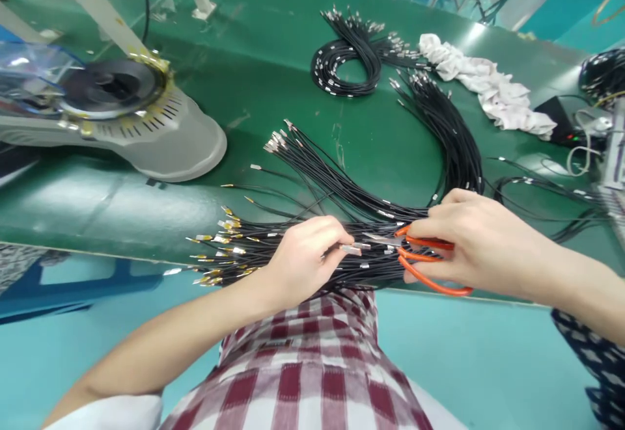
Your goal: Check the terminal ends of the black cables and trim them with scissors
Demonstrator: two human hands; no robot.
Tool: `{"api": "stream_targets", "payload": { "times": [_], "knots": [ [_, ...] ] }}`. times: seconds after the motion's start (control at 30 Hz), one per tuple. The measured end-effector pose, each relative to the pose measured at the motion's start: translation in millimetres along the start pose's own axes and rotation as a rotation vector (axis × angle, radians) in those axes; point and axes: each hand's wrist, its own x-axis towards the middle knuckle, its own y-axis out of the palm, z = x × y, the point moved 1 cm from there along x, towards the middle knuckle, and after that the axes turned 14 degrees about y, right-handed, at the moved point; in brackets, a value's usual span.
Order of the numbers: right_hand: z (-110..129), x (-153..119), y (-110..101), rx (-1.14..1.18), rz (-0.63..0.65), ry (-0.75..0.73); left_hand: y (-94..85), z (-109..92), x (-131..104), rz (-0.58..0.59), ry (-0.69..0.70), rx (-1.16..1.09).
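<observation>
My left hand [307, 257] is closed in a pinch on the end of a black cable, whose pale metallic tip sticks out between thumb and finger. My right hand [466, 241] grips orange-handled scissors [430, 255], with the blades pointing left toward that tip. Beneath both hands a thick bundle of black cables [263, 238] lies along the table's front edge, its yellow and silver ends fanned to the left. Just behind it, another cable bundle [336, 183] slants up to the left, ending in silver connectors. Whether the blades touch anything is too small to tell.
On the green table [273, 85] a coiled cable bundle [349, 69] lies at the back, with a curved bundle [452, 127] nearer my right hand. A crumpled white cloth [488, 85] and a black box [556, 121] are at the right. A grey machine base [185, 137] stands left.
</observation>
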Motion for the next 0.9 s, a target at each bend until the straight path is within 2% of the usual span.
{"api": "stream_targets", "payload": {
  "times": [0.37, 0.63, 0.73, 0.8, 0.9],
  "knots": [
    [5.7, 11.8, -1.9, -0.013, 0.109, -0.023, 1.2, -3.3, 2.4, 0.075, 0.009, 0.036],
    [7.4, 13.6, 4.6, 0.028, 0.215, 0.029, 2.7, -1.1, -3.3, 0.010, 0.026, 0.004],
    [-0.8, 17.7, 7.9, 0.100, 0.243, 0.040, 1.8, -2.2, -4.2, -0.024, -0.028, -0.039],
    [-14.9, 26.3, 11.7, 0.140, 0.169, 0.117, 0.1, -4.8, -5.9, -0.057, -0.114, -0.103],
    [-46.9, 47.9, 25.7, -0.031, -0.132, 0.364, -1.7, -8.7, -14.0, -0.109, -0.218, -0.251]
  ]
}}
